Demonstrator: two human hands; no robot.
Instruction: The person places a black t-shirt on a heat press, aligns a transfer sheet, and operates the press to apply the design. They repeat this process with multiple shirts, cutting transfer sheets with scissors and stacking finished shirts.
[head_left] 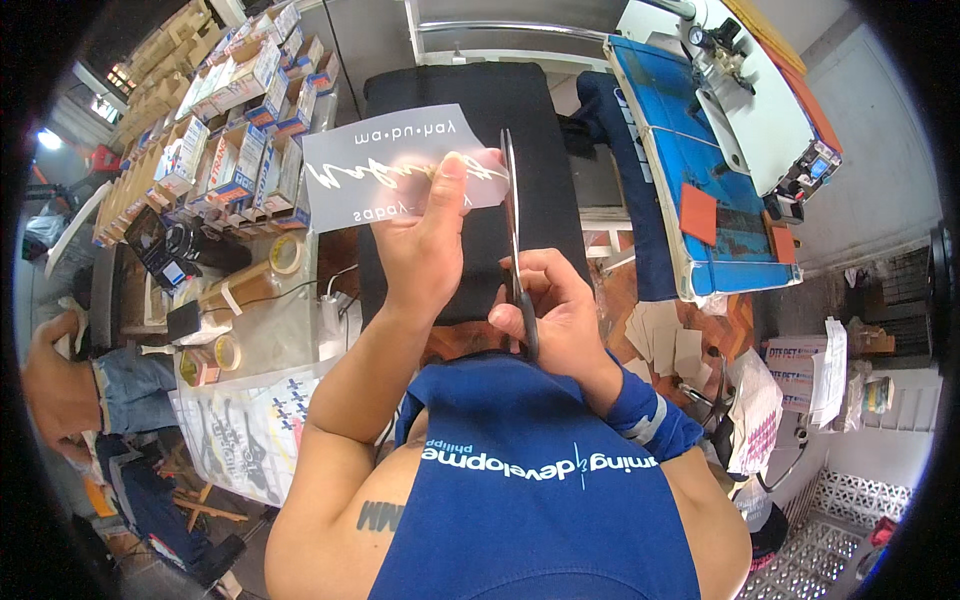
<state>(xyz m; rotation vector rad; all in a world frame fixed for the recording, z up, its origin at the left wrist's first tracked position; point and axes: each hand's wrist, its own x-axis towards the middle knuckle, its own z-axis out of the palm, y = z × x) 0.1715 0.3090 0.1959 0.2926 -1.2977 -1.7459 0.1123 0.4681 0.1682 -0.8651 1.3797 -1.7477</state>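
1. Tight quarters here! The left hand point(425, 235) pinches the translucent sheet point(345, 150), thumb in front, fingertips showing faintly through it near the blades; a careless close could nick them.
2. The pale script runs almost to the sheet's right edge, so a drifting blade might clip the lettering.
3. And that far left end hangs unsupported: if it flexes or twists, a cut could wander.
4. Position check: the sheet is up in the left hand, above the black-covered surface point(545, 100), ahead and left of the right hand point(550, 300).
5. That right hand grips the scissors point(514, 190) by dark handles, blades pointing away, right at the sheet's edge; whether they straddle it, I can't tell.
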